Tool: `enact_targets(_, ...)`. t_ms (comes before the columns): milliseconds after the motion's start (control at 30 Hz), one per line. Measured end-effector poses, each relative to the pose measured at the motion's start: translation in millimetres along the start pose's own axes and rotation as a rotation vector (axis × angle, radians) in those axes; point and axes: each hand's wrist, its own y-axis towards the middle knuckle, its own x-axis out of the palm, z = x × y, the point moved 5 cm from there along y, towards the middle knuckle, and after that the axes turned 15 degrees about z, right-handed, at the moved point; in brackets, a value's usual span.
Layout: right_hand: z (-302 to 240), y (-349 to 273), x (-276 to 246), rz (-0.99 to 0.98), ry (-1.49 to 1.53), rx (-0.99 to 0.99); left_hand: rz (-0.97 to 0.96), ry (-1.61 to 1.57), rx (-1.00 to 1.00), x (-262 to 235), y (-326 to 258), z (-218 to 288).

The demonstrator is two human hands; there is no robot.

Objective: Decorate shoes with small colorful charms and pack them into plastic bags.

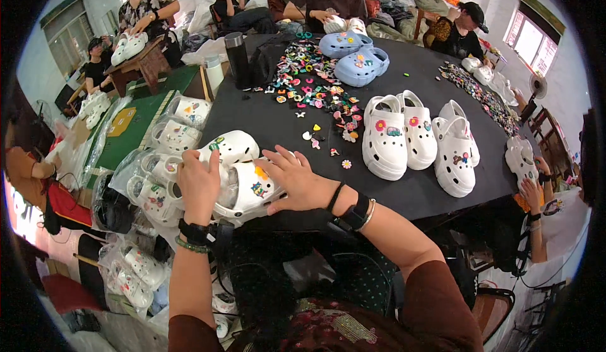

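Observation:
A white clog (248, 191) with a yellow star and a blue charm lies at the table's near left edge, its toe to the right. Around that toe my right hand (300, 180) is closed, thumb on the near side and fingers spread over the far side. My left hand (199, 184) grips at its heel end, where its fingertips are partly hidden. Clear plastic shows inside the heel opening. Just behind, a second white clog (238, 143) with a green charm touches the first. Bagged white clogs (154, 202) crowd against my left hand.
Loose colourful charms (309, 82) cover the table's middle. Decorated white clogs (385, 140) stand to the right, blue clogs (361, 66) farther back. A dark thermos (237, 59) and a white bottle (214, 74) stand at the far left. Several people work around; a co-worker's hands (532, 191) hold clogs at right.

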Motion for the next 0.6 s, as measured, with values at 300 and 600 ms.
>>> enact_targets(300, 139, 25, -63, 0.179, -0.115, 0.298, -0.116, -0.197, -0.121, 31, 10, -2)
enact_targets(600, 220, 24, -37, 0.002, -0.429, 0.408, 0.06, -0.463, -0.124, 23, -7, -4)
